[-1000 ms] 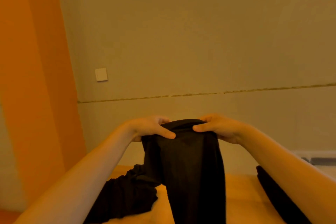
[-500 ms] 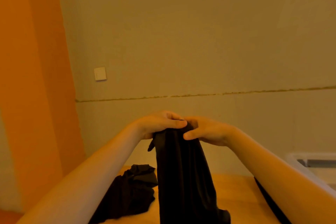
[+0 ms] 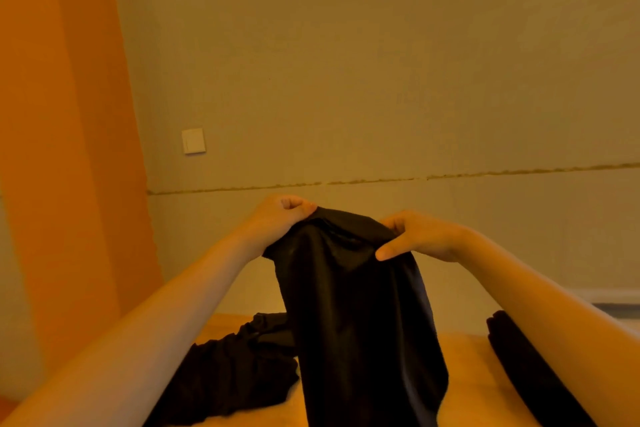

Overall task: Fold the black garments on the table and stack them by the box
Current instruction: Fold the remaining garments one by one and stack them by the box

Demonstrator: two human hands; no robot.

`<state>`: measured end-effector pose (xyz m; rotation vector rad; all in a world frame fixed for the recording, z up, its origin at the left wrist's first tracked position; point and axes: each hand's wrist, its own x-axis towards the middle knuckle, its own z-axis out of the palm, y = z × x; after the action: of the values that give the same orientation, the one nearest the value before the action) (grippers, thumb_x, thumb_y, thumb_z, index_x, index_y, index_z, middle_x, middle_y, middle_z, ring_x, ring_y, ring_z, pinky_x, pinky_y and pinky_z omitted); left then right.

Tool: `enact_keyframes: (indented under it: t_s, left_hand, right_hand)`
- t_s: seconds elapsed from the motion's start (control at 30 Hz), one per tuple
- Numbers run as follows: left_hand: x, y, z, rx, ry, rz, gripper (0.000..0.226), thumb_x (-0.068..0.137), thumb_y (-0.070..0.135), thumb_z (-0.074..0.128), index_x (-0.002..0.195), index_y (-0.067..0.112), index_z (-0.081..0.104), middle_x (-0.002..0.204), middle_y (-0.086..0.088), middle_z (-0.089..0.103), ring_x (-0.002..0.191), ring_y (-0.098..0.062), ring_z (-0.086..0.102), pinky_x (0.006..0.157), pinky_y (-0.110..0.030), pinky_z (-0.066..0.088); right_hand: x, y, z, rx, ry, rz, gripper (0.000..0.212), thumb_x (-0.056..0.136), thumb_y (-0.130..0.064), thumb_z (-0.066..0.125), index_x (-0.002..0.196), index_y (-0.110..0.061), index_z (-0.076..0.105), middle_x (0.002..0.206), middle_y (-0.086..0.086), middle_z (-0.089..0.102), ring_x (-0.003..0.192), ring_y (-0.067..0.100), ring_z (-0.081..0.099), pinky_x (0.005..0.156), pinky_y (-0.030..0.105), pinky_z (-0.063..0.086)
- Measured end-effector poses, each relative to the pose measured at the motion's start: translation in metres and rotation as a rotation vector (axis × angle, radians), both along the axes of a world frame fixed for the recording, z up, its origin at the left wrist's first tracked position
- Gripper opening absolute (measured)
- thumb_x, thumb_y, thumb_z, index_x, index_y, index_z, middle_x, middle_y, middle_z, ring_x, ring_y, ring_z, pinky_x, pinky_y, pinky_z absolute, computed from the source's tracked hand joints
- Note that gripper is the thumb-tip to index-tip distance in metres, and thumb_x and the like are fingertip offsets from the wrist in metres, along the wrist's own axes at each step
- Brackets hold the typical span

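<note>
Black garment [image 3: 360,315] held up above the table [image 3: 464,378], long axis hanging straight down, top edge bunched. Left hand [image 3: 277,215] curled tight around the top left corner. Right hand [image 3: 415,236] pinching the top right, thumb pressed on the front. Crumpled dark heap [image 3: 228,374] left of the held piece, on the table. Folded dark stack [image 3: 526,367] to its right. Box rim [image 3: 616,298] barely showing beyond, contents impossible to tell.

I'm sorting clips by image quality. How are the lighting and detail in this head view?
Head view: a strong warm orange cast tints everything; the held black garment is so dark its folds barely read, likewise the crumpled black garment on the wooden table; the left hand and right hand look slightly soft.
</note>
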<state>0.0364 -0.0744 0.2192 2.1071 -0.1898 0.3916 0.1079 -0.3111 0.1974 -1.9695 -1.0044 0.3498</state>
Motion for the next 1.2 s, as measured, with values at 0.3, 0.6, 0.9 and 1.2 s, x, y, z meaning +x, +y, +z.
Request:
enact_keyframes:
  t_s: [0.3,0.6,0.9,1.2]
  left_hand:
    - [0.003,-0.002,0.009,-0.168,-0.091,-0.015,0.03,0.09,0.037,0.055,0.079,0.01,0.065,0.074,0.002,0.061,0.075,-0.015,0.059,0.064,-0.022,0.046]
    - [0.002,0.028,0.012,0.158,0.336,-0.358,0.038,0.054,0.039,0.083,0.086,0.021,0.073,0.09,0.0,0.072,0.085,-0.016,0.069,0.07,-0.023,0.054]
    - [0.016,0.067,-0.018,0.007,0.214,0.061,0.022,0.096,0.023,0.05,0.098,0.012,0.068,0.089,-0.004,0.069,0.084,-0.017,0.063,0.07,-0.025,0.046]
    - [0.017,0.104,0.022,0.092,0.267,0.146,0.024,0.099,0.031,0.041,0.11,0.023,0.061,0.109,0.002,0.064,0.099,-0.013,0.059,0.078,-0.027,0.047]
  right_hand:
    - [0.006,-0.014,0.008,0.229,-0.103,-0.107,0.013,0.08,-0.005,0.067,0.073,-0.011,0.058,0.07,-0.009,0.066,0.07,0.004,0.065,0.061,0.014,0.048]
    - [0.017,-0.052,0.005,-0.295,-0.039,-0.148,0.014,0.077,-0.019,0.072,0.09,-0.014,0.072,0.093,0.003,0.073,0.091,0.016,0.068,0.087,0.028,0.051]
    - [0.023,-0.069,0.006,-0.082,-0.135,-0.352,0.016,0.083,-0.016,0.067,0.067,-0.015,0.065,0.062,-0.006,0.066,0.06,0.006,0.064,0.059,0.019,0.046]
    - [0.047,-0.111,0.043,-0.119,-0.355,-0.585,0.022,0.087,-0.011,0.063,0.066,-0.018,0.064,0.062,-0.005,0.06,0.065,0.012,0.055,0.061,0.023,0.04]
